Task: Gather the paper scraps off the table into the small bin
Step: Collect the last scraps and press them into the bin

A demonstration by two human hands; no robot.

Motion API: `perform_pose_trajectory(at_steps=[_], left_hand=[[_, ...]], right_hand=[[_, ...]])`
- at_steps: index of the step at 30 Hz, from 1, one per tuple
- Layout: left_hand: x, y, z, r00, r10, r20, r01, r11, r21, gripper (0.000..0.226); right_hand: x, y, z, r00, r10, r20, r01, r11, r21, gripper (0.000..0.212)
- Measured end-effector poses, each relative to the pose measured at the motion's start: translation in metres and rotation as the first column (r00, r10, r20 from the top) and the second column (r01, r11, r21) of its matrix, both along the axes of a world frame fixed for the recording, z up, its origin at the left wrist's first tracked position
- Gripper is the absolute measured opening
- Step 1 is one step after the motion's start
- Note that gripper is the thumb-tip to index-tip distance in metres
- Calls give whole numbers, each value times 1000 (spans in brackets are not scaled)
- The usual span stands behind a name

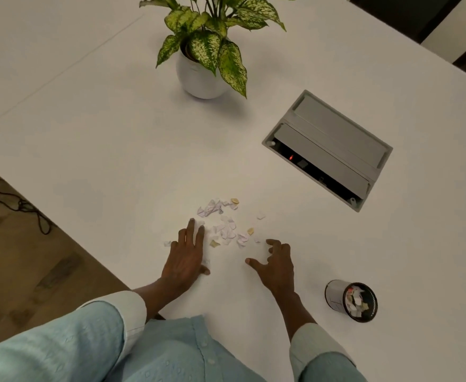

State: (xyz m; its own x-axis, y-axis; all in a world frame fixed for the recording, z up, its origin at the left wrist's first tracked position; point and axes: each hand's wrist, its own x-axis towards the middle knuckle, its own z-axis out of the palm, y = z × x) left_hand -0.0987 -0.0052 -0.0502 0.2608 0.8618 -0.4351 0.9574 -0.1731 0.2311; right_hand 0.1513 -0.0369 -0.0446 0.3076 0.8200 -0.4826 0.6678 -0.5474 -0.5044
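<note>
Several small white and tan paper scraps (227, 228) lie scattered on the white table (102, 139), just beyond my hands. My left hand (186, 257) rests flat on the table at the left edge of the pile, fingers spread, fingertips touching a few scraps. One stray scrap (167, 243) lies left of it. My right hand (277, 264) hovers palm down at the pile's near right, fingers curled and apart, holding nothing. The small round bin (350, 300) stands to the right of my right hand, with paper scraps inside it.
A potted plant in a white pot (201, 75) stands at the far middle. A grey cable box (328, 148) with its lid up is set into the table at the right. The table's edge runs diagonally at the left, with floor and a cable (19, 204) below.
</note>
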Motion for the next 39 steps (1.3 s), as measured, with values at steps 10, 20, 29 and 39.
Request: perform_pose_trajectory(at_steps=[10, 20, 29, 39], left_hand=[[7, 25, -16, 982, 38, 184, -26, 997, -68, 115], [12, 37, -8, 967, -93, 238, 96, 995, -2, 56], [16, 36, -8, 955, -149, 257, 131, 988, 86, 7], [34, 25, 9, 923, 0, 385, -44, 994, 104, 16]], right_hand=[[-26, 68, -5, 949, 312, -30, -312, 950, 5, 92], [-51, 72, -11, 882, 467, 65, -470, 882, 39, 40], [-49, 54, -12, 958, 286, 10, -286, 955, 84, 7], [-24, 9, 11, 962, -189, -197, 222, 961, 166, 13]])
